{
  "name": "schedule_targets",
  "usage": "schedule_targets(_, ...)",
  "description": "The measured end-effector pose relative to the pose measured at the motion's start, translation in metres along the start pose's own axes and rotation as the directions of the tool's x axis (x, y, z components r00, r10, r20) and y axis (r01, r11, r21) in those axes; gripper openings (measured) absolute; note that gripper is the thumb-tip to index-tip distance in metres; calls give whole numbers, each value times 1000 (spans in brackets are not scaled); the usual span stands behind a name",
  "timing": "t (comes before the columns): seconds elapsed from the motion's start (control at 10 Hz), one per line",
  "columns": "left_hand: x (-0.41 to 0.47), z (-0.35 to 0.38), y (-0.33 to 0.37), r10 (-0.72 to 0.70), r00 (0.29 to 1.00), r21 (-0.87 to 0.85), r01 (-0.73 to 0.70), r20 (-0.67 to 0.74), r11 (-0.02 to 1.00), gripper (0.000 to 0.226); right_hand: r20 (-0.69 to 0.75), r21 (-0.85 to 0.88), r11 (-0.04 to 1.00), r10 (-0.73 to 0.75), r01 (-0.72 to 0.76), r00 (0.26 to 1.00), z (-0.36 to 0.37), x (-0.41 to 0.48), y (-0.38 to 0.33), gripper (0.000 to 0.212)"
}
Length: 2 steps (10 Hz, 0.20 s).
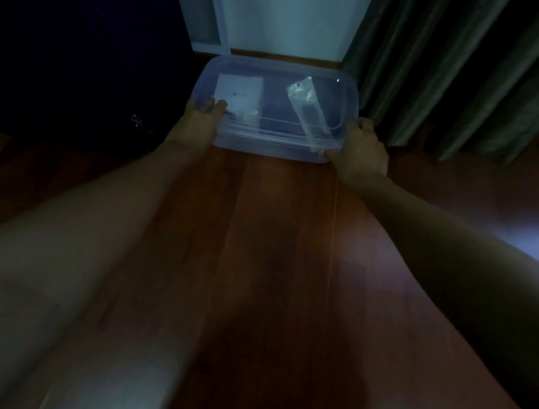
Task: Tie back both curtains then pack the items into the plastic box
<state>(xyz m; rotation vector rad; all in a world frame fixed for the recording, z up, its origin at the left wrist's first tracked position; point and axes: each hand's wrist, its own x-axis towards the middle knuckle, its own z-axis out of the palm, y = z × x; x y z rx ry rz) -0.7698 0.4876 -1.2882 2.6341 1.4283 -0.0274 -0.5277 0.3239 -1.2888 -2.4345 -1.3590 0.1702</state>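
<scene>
Plastic box (pixel 344 93) on wooden floor (pixel 276 235) against wall, beside green curtain (pixel 453 73); items visible inside. Left hand (pixel 201 116) and right hand (pixel 361 149) clasped on opposite rims. Best pressed evenly, both grips level, box kept flat.

Both your bare arms reach straight forward, well apart. Your left hand (pixel 204 116) lies palm down, fingers (pixel 218 104) curled over an edge. Your right hand (pixel 361 151) is closed in a grip, knuckles up.
</scene>
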Motion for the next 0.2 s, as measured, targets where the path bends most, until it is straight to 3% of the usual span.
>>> schedule_targets(0.2, -31, -14, 22, 0, 999, 2, 0, -39, 1000, 69, 44, 52, 999, -14, 11, 999, -26, -22, 12, 72)
